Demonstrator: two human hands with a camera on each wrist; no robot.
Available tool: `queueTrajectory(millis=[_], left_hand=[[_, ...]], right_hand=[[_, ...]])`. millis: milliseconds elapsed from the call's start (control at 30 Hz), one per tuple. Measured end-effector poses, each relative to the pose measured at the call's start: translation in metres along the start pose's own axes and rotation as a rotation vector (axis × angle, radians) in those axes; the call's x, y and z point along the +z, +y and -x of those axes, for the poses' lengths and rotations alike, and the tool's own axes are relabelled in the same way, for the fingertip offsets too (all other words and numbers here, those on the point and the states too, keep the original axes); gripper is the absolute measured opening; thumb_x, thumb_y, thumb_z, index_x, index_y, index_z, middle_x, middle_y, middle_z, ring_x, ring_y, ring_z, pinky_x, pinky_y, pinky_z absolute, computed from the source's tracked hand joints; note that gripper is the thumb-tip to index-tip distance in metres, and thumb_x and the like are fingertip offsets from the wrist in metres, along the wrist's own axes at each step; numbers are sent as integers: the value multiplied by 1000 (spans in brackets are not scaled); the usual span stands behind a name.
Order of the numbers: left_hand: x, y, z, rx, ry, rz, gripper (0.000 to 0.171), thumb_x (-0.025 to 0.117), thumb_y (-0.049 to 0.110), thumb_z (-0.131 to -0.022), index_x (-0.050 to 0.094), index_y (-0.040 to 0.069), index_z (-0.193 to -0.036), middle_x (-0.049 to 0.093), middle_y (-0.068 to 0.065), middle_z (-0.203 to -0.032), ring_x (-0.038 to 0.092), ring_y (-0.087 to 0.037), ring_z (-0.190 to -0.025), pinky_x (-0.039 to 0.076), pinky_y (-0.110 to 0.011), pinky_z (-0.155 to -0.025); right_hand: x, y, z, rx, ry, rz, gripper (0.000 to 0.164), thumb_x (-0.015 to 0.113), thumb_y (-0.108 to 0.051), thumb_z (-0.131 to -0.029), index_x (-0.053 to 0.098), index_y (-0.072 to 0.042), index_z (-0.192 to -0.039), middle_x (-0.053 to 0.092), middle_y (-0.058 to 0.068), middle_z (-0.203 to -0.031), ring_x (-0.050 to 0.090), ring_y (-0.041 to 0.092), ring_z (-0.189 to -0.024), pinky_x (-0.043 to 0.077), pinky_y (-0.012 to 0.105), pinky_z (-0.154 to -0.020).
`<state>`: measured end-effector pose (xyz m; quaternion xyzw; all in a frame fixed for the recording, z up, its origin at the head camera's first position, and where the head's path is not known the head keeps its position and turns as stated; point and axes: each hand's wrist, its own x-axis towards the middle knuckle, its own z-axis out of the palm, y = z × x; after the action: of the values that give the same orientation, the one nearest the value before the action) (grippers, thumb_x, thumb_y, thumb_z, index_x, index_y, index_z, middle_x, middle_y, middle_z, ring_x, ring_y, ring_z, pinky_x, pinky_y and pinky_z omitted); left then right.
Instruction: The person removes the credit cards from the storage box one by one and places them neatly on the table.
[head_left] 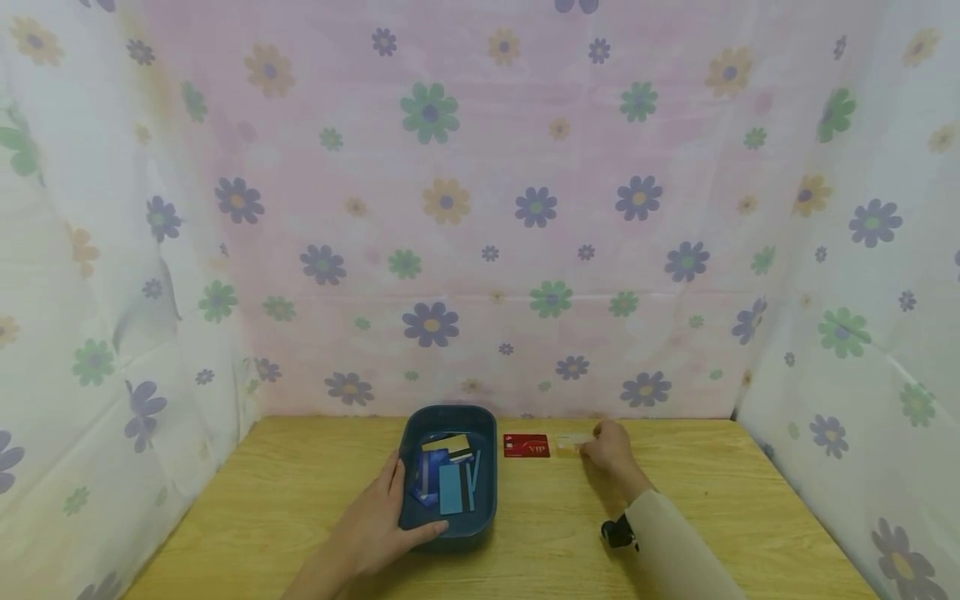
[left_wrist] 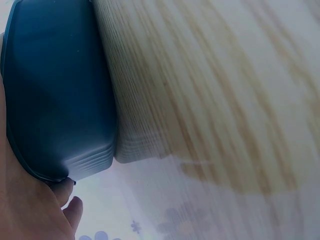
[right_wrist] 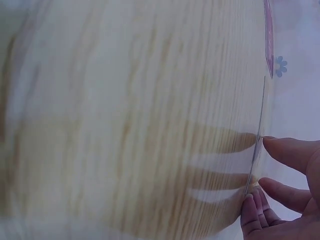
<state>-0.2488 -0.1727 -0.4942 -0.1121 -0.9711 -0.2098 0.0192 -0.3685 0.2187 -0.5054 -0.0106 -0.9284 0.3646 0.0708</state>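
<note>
My left hand (head_left: 375,508) grips the dark blue plastic bin (head_left: 489,500) at its left side, the thumb over the near rim. In the left wrist view, fingertips (left_wrist: 64,190) curl against the bin's end. Inside lie several cards, among them a gold card (head_left: 444,445), a dark blue card (head_left: 427,475) and a light blue card (head_left: 450,492) with a dark stripe. To the right of the bin, my right hand (head_left: 611,450) pinches the right end of a pale card (head_left: 568,442) low at the table. The right wrist view has that card nearly edge-on at the fingertips.
A red card marked VIP (head_left: 527,447) lies between the bin and the pale card. The wood-grain table (head_left: 540,550) ends at a flowered cloth (head_left: 487,250) at the back, with cloth on both sides too. A black device (head_left: 617,533) sits at the right wrist.
</note>
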Motion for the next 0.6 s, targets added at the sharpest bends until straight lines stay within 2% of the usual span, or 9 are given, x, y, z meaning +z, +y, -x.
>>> queueTrajectory(millis=[233, 433, 600], left_hand=[[1, -2, -2, -12, 7, 4, 136, 54, 93, -74, 21, -6, -160, 14, -24, -168, 30, -47, -149, 35, -61, -114], [2, -3, -2, -4, 16, -15, 137, 53, 94, -73, 21, -6, -160, 12, -23, -169, 30, -46, -149, 35, -60, -115], [4, -4, 0, 1, 9, -15, 134, 54, 92, -74, 23, -6, -160, 14, -24, -169, 32, -46, -148, 37, -60, -114]], right_hand=[[-2, -5, 1, 7, 13, -21, 48, 76, -6, -85, 57, 25, -117, 58, 43, -121, 56, 57, -116, 51, 59, -97], [-1, -5, 3, -15, 19, 10, 45, 75, -5, -83, 59, 24, -114, 60, 43, -119, 58, 56, -114, 52, 59, -95], [0, 1, 6, 9, 6, -53, 45, 72, -5, -86, 58, 23, -119, 59, 41, -122, 58, 55, -114, 53, 59, -93]])
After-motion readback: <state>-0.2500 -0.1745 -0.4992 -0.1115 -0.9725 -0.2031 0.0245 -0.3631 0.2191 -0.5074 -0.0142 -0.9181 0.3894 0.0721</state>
